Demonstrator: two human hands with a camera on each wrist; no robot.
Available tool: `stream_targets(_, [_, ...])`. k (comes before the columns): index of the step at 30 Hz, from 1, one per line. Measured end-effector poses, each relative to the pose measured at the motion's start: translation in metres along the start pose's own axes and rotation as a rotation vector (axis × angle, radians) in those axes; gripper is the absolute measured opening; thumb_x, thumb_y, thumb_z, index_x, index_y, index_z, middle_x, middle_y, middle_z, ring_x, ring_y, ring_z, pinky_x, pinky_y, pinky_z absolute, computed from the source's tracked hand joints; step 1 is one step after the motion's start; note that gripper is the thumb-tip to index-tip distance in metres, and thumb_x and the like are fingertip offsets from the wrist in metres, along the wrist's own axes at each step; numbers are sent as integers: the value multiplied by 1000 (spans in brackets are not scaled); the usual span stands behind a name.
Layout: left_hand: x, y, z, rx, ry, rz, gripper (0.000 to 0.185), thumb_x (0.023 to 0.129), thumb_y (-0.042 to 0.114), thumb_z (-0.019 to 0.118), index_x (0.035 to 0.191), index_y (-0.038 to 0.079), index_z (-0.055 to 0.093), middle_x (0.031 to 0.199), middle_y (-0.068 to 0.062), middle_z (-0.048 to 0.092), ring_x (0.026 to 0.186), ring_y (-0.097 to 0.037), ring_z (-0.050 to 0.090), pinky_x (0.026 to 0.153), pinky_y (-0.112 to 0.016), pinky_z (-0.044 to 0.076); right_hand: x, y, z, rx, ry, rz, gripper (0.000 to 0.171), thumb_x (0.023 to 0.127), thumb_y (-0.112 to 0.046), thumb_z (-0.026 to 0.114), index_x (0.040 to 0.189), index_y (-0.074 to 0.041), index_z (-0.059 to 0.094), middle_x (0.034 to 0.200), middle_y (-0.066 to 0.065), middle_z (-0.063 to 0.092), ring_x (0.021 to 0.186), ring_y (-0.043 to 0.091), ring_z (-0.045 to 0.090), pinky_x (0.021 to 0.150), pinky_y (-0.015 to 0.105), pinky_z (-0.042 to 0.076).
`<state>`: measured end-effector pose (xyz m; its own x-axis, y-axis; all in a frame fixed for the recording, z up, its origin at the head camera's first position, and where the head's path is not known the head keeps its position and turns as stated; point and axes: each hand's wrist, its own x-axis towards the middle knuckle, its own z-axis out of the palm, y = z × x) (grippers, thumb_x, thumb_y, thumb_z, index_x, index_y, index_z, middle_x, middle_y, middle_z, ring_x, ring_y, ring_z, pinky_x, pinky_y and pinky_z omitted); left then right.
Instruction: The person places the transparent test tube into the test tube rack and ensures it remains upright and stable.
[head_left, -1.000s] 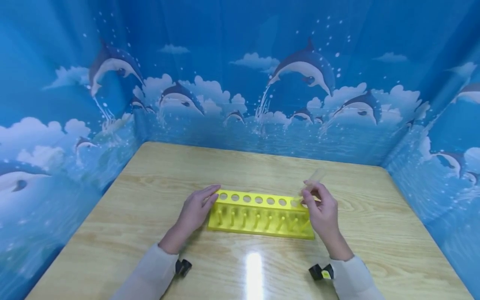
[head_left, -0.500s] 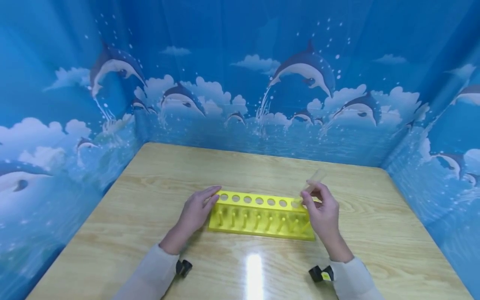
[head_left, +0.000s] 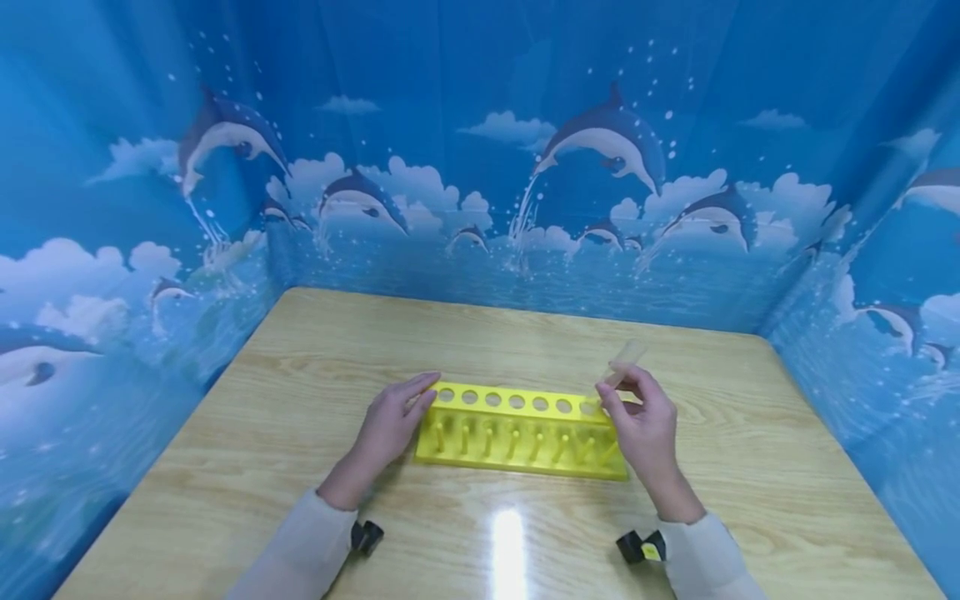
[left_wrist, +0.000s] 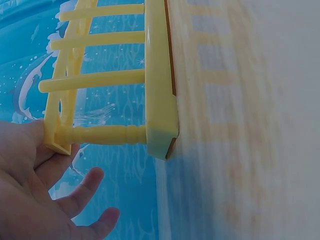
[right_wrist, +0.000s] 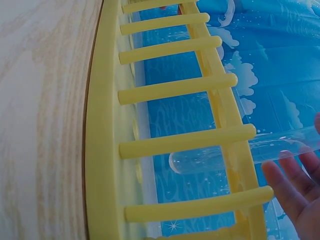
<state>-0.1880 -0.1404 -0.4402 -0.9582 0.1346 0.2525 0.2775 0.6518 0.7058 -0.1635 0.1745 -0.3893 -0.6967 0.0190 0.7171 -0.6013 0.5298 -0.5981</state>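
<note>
Head view: a yellow test-tube rack (head_left: 521, 432) lies across the middle of a wooden table (head_left: 480, 350), long side left to right, with a row of round holes along its far top rail.
Left hand: the left hand (head_left: 388, 425) rests against the rack's left end, fingers straight and together, laid on the end of the top rail; it grips nothing.
Left wrist view: the fingers (left_wrist: 47, 150) touch the corner of the upper rail (left_wrist: 60, 100) while the base (left_wrist: 159, 80) sits flat on the wood.
Right hand: the right hand (head_left: 639, 425) pinches a clear test tube (head_left: 621, 367) at the rack's right end, thumb and fingers closed round it.
Tube: tilted, its upper end leaning far and right; its rounded bottom (right_wrist: 200, 161) has passed through a right-end hole and hangs between the rails, not yet down on the base.
Risk, tilt: the slant could jam the tube against the hole's edge, so a push might crack it or tip the rack.
Risk, grip: a light pinch on smooth glass may let it slip and drop hard.
Risk, rack: only straight fingers steady the left end, so it may slide.
</note>
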Motion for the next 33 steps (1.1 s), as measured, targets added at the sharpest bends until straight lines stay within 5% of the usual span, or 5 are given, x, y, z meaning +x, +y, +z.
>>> stream_targets(19, [-1, 1, -1, -2, -12, -9, 36, 101, 24, 54, 134, 12, 58, 138, -8, 56, 126, -31, 52, 105, -50, 40, 1, -3, 1, 1, 11, 4, 29, 80, 17, 68, 107, 14, 58, 88, 19, 63, 86, -4, 59, 68, 9, 52])
stream_targets(29, [-1, 2, -1, -5, -16, -13, 36, 101, 24, 54, 135, 12, 58, 138, -9, 56, 126, -32, 52, 105, -50, 40, 0, 1, 2, 44, 16, -18, 18, 85, 17, 62, 102, 15, 56, 83, 19, 59, 84, -5, 58, 67, 9, 51])
stream_targets(33, [0, 1, 0, -3, -4, -7, 36, 100, 24, 55, 134, 12, 58, 137, -9, 57, 126, -32, 52, 105, -50, 40, -1, 2, 1, 58, 5, -14, 9, 91, 11, 59, 98, 14, 55, 82, 17, 59, 79, 5, 60, 65, 10, 51])
